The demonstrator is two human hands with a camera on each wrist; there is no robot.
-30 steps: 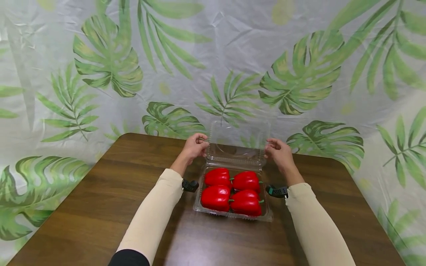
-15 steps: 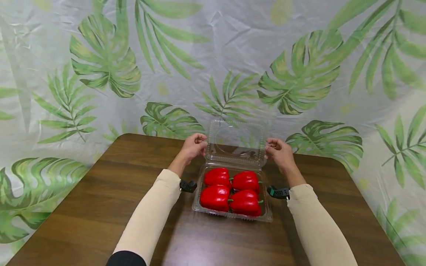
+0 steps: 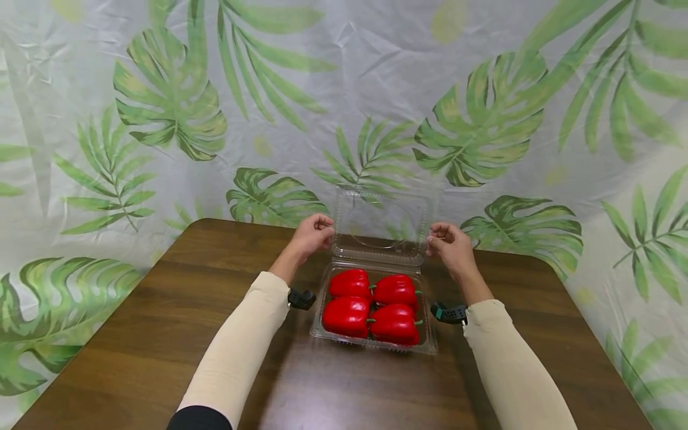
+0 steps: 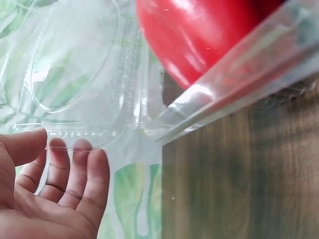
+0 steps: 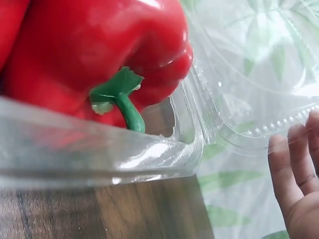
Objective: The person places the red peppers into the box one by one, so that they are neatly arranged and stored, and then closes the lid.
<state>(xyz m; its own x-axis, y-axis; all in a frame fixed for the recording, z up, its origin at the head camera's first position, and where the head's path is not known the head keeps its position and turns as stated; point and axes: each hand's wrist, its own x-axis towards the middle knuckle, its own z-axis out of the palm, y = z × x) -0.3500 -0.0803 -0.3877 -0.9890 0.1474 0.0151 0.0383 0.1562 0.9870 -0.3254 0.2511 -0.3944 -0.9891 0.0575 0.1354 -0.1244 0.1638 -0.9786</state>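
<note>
A clear plastic clamshell container [image 3: 376, 346] sits on the table, its hinged lid [image 3: 378, 227] raised at the back. Several red bell peppers [image 3: 346, 316] with green stems lie in its base, in two rows. My left hand [image 3: 312, 236] pinches the lid's left edge; in the left wrist view, the thumb of that hand [image 4: 65, 199] is on one side of the clear edge and the fingers are behind it. At the opposite edge my right hand [image 3: 452, 246] holds the lid between thumb and fingers. In the right wrist view its fingertips [image 5: 278, 144] show through the plastic; the thumb is hidden.
The brown wooden table [image 3: 215, 286] has rounded far corners. Close behind it hangs a pale curtain [image 3: 376, 77] printed with green leaves. Dark wrist cameras [image 3: 301, 300] sit near the container's left and right sides.
The lid's far edge has risen a little, with both hands staying at its sides. The peppers and container base have hardly shifted.
</note>
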